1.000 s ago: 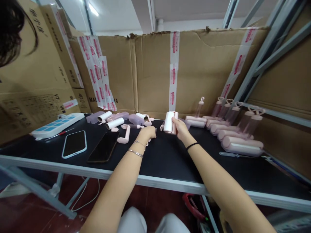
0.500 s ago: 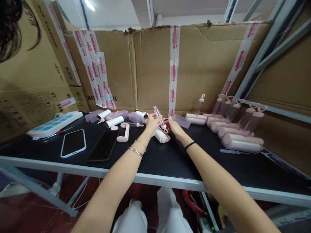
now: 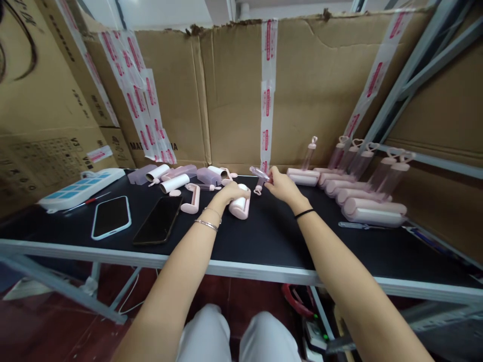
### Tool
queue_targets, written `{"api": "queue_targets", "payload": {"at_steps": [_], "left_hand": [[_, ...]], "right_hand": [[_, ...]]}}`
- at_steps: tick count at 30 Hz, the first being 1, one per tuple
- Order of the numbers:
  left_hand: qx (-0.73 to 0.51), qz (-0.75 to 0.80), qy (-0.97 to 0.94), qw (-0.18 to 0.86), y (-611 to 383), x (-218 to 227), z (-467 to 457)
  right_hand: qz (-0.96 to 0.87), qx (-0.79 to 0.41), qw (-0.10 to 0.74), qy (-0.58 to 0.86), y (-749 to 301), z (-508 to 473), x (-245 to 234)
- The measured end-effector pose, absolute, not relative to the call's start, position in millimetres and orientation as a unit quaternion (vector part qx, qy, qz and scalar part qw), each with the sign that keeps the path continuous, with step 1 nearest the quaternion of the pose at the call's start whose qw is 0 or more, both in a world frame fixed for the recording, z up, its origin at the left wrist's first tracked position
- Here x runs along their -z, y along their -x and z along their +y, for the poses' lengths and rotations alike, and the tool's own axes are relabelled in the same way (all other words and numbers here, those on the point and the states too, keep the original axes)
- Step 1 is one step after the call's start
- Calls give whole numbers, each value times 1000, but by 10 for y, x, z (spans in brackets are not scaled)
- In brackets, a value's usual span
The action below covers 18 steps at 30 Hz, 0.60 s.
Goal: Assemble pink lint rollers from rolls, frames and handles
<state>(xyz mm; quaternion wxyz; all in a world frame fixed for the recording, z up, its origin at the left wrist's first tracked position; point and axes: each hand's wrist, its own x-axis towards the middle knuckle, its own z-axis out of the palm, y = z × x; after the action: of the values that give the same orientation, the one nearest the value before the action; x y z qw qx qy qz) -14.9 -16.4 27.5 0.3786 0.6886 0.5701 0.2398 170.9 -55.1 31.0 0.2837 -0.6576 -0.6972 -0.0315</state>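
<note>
My left hand (image 3: 230, 193) is closed on a pink and white lint roller (image 3: 240, 205) that lies on the black table (image 3: 264, 241). Just right of it, my right hand (image 3: 282, 185) pinches a clear pink tube-shaped handle (image 3: 260, 174) and holds it a little above the table near the cardboard wall. A loose pink L-shaped handle (image 3: 192, 198) lies to the left of my left hand. Behind it sit white paper rolls (image 3: 174, 183) and translucent purple covers (image 3: 209, 175).
Two phones (image 3: 111, 216) (image 3: 158, 220) lie flat at the left front, with a white and blue power strip (image 3: 79, 188) behind them. Finished pink rollers (image 3: 373, 211) and upright clear handles (image 3: 364, 161) line the right. Cardboard boxes (image 3: 234, 95) wall the back; a metal rack post (image 3: 407, 75) rises at right.
The roller went from my right hand down onto the table, and my left hand now grips it. The clear tube handle passed from my left hand to my right.
</note>
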Motion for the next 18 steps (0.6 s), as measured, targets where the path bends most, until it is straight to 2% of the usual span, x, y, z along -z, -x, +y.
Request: {"api": "queue_targets", "payload": {"at_steps": [6,8,14,18], "left_hand": [[-476,392,-543,570,341,-201,98],[-511,344,-501,607,400,-204,138],[-490,283,-534,628,419,-185,163],[-438,368,-587,573,389,-124,168]], "right_hand": [[-737,21,249,628,-1689,-581,-355],[-761,22,225,608,-1636,-601,-357],[-800,11,224,556,-1474,-702,-393],[-800,23,190,569,-1471,-714,-392]]}}
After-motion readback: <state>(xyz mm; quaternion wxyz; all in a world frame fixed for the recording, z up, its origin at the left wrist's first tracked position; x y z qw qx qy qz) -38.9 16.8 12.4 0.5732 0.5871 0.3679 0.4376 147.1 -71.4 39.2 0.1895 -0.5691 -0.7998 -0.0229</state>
